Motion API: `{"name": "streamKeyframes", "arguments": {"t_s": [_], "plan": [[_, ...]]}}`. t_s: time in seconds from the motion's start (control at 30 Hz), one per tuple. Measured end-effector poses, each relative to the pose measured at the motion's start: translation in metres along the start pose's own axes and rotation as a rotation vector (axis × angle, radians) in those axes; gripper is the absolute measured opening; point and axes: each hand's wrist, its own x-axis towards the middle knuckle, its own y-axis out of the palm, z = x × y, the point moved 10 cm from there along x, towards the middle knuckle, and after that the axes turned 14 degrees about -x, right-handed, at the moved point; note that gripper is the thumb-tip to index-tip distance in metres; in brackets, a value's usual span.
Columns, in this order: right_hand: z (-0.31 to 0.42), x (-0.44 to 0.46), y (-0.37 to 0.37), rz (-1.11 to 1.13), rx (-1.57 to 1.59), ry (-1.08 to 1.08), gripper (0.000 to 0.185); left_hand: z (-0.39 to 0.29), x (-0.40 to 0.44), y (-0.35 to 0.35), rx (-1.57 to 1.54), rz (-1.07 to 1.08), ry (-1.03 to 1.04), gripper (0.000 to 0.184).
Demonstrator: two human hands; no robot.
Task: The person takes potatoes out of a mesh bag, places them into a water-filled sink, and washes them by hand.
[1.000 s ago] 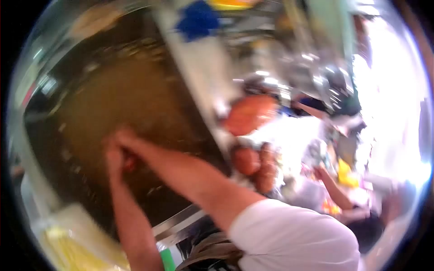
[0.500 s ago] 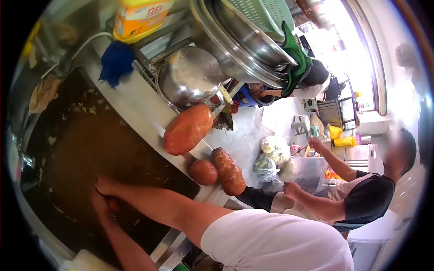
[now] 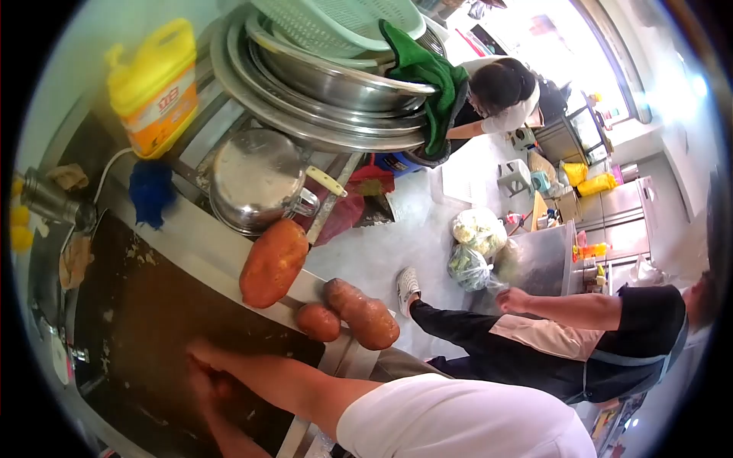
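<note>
Both my hands are in brown, murky water in a sink [image 3: 175, 275]. My right hand [image 3: 205, 355], on the white-sleeved arm, is close against my left hand [image 3: 202, 385]. Their fingers curl inward, blurred and partly under the water. A rounded reddish shape [image 3: 223, 388] shows between them, too unclear to name. Along the sink's ledge lie a large orange-red sweet potato [image 3: 275, 263], a small round reddish tuber [image 3: 318, 322] and a lumpy, oblong one [image 3: 363, 314], the last two side by side.
Beyond the ledge stand a lidded metal pot [image 3: 256, 179], stacked steel basins [image 3: 328, 114] with a green cloth [image 3: 427, 80], and a yellow jug [image 3: 156, 91]. A blue cloth [image 3: 151, 195] lies by the sink. One co-worker [image 3: 603, 336] stands at right; another [image 3: 504, 95] bends farther back.
My view has swung, showing more of the jug and floor. My hands stay together in the water. The co-worker at right has lowered a raised hand, and their shoe now shows.
</note>
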Motion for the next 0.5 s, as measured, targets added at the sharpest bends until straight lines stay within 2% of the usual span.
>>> {"name": "streamKeyframes", "arguments": {"t_s": [0.2,0.37,0.47,0.5], "plan": [[0.036,-0.011,-0.026,-0.062,-0.14,-0.07,0.015,0.007,-0.019,0.049,0.154,0.018,0.077,0.049],[0.083,-0.071,-0.031,-0.107,-0.189,-0.246,0.013,0.0,-0.008,0.027,0.076,0.062,0.04,0.048],[-0.052,0.055,0.006,-0.462,-0.226,-0.475,0.014,-0.005,-0.005,0.029,0.078,0.097,0.072,0.048],[-0.012,0.028,0.006,-0.223,-0.231,-0.26,0.019,-0.005,-0.006,0.034,0.095,0.105,0.108,0.048]]}}
